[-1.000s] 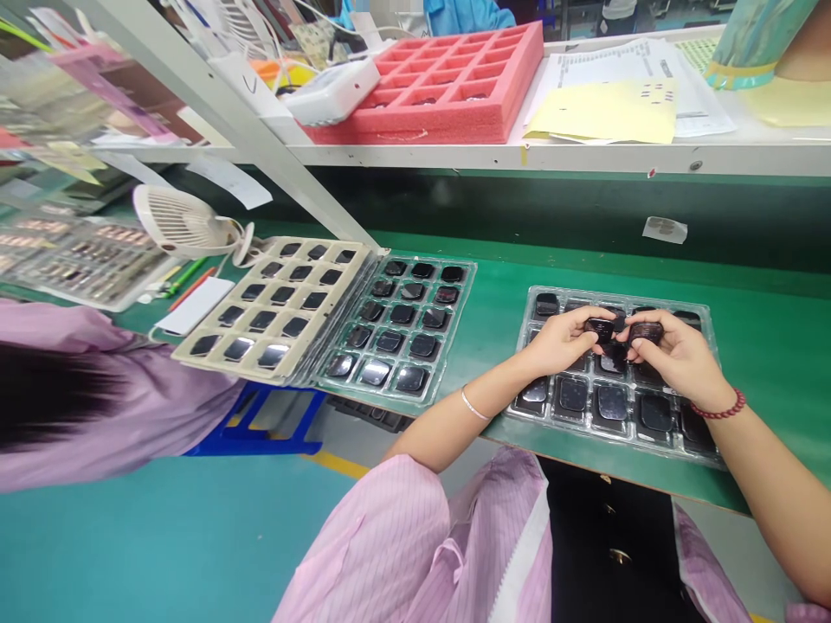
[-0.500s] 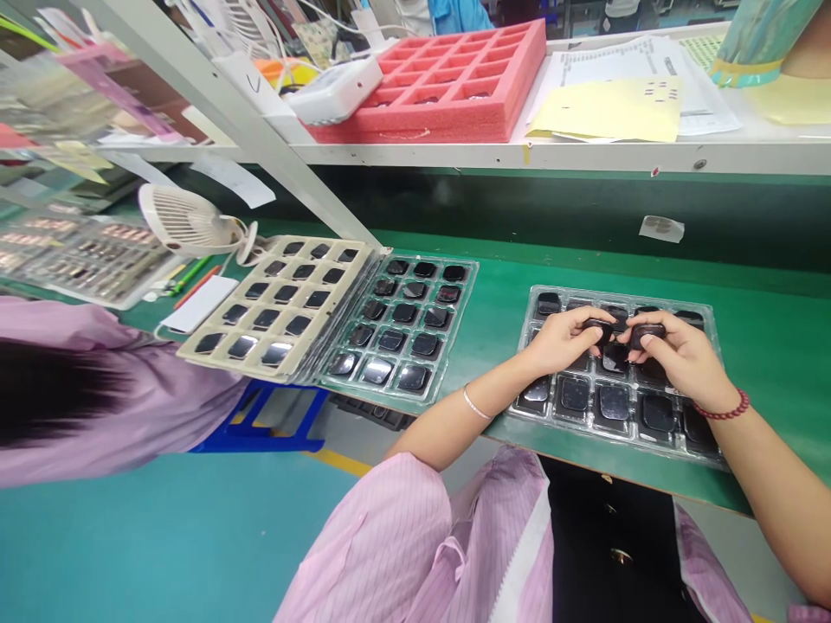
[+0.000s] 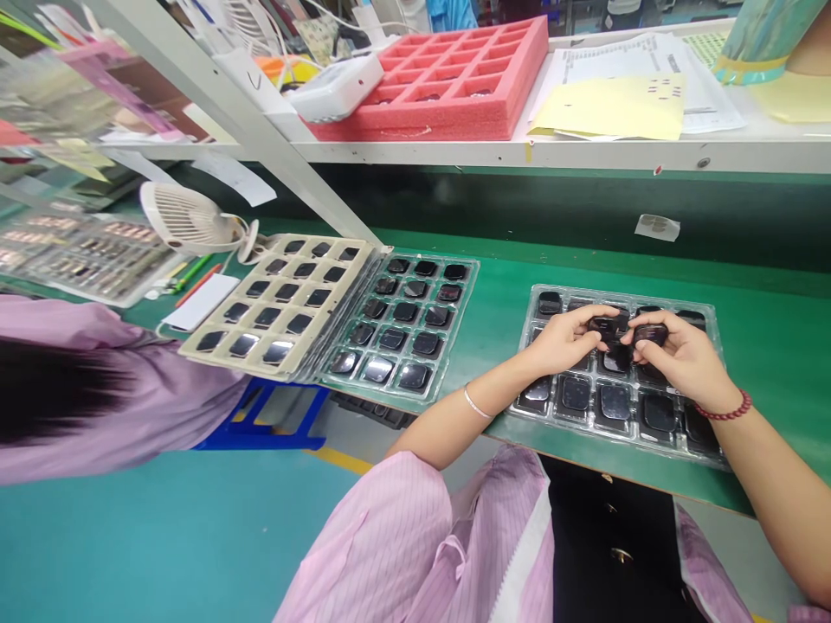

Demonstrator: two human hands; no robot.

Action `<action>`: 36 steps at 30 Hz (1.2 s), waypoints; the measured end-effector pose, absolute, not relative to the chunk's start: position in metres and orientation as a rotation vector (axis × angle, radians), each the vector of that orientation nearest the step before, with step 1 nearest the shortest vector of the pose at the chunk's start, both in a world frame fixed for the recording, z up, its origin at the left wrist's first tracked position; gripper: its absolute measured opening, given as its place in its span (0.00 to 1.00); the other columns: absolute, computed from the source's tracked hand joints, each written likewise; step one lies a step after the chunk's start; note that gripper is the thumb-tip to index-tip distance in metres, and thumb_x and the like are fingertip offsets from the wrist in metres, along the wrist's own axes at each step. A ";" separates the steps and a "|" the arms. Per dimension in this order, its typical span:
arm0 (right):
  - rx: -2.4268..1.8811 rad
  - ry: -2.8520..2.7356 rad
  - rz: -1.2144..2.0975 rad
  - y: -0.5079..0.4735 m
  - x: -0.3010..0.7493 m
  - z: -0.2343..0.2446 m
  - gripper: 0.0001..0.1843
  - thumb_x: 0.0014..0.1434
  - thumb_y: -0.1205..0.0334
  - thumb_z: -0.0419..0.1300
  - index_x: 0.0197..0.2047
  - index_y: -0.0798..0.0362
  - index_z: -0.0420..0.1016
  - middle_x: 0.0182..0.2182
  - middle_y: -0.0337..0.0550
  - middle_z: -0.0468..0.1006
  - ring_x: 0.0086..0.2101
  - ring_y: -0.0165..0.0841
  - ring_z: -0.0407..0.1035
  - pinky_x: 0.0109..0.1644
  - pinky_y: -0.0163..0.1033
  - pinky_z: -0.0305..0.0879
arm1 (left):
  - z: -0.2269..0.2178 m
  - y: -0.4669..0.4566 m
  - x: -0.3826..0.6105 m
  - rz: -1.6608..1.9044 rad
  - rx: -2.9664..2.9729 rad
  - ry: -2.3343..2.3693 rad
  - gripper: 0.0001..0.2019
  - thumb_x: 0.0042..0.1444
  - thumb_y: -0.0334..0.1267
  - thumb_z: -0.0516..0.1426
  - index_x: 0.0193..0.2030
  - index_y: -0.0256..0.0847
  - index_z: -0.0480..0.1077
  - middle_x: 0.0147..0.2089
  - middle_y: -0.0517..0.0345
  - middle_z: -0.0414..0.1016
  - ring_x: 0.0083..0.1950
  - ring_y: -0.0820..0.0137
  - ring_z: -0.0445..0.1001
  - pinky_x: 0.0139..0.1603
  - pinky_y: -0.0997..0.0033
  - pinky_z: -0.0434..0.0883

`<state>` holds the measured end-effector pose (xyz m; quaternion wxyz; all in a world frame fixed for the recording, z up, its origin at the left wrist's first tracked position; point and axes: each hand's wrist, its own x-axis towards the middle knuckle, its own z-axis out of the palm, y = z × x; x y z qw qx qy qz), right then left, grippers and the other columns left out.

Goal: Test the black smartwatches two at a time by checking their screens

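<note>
Over a clear plastic tray (image 3: pixel 584 423), both my hands work close together at chest level. Between the thumb and fingers of my left hand (image 3: pixel 563 341) is a dark, glossy rounded-square piece (image 3: pixel 602 325), like a watch case. A second dark rounded-square piece (image 3: pixel 651 332) is pinched in my right hand (image 3: pixel 689 356). The two pieces are side by side with a small gap. Below, the tray's pockets hold several similar black pieces (image 3: pixel 615 401), some hidden under my fingers.
To the left lie another clear tray (image 3: pixel 436 391) and a beige tray (image 3: pixel 299 368), both with dark squares. A small fan (image 3: pixel 188 216) stands behind them. On the shelf sit a red foam tray (image 3: pixel 447 130) and papers (image 3: pixel 603 108). A person's sleeve (image 3: pixel 162 389) is at left.
My left thumb has shifted slightly down and right, and more of the piece in that hand shows. The right hand stays nearly in place, still gripping its piece.
</note>
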<state>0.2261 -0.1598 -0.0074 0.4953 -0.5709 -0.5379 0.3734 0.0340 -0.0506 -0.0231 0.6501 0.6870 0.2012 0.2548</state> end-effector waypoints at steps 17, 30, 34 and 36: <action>-1.384 -1.253 0.974 -0.157 0.228 -0.009 0.19 0.54 0.64 0.67 0.50 0.46 0.74 0.40 0.43 0.83 0.32 0.36 0.77 0.35 0.42 0.78 | -0.022 -0.043 0.037 0.466 1.220 0.441 0.36 0.41 0.26 0.61 0.61 0.41 0.62 0.44 0.54 0.78 0.34 0.71 0.80 0.36 0.73 0.72; -1.305 -1.077 1.150 -0.158 0.247 -0.014 0.17 0.64 0.51 0.61 0.55 0.32 0.79 0.49 0.43 0.83 0.38 0.42 0.79 0.36 0.40 0.79 | 0.100 -0.124 -0.009 -0.357 0.808 -0.213 0.20 0.38 0.39 0.68 0.42 0.42 0.74 0.35 0.56 0.77 0.29 0.67 0.78 0.30 0.68 0.75; -1.191 -0.902 1.320 -0.162 0.238 0.008 0.18 0.66 0.45 0.57 0.56 0.32 0.79 0.52 0.40 0.82 0.44 0.42 0.80 0.40 0.41 0.80 | 0.111 -0.130 -0.019 -0.366 0.852 -0.256 0.17 0.39 0.39 0.67 0.39 0.41 0.75 0.35 0.56 0.77 0.30 0.66 0.79 0.31 0.68 0.76; -1.143 -0.852 1.347 -0.174 0.224 0.030 0.18 0.62 0.46 0.62 0.54 0.35 0.81 0.51 0.40 0.82 0.44 0.42 0.80 0.38 0.39 0.81 | 0.107 -0.132 -0.029 -0.255 0.853 -0.236 0.18 0.42 0.41 0.65 0.41 0.40 0.73 0.33 0.54 0.77 0.29 0.65 0.79 0.27 0.70 0.75</action>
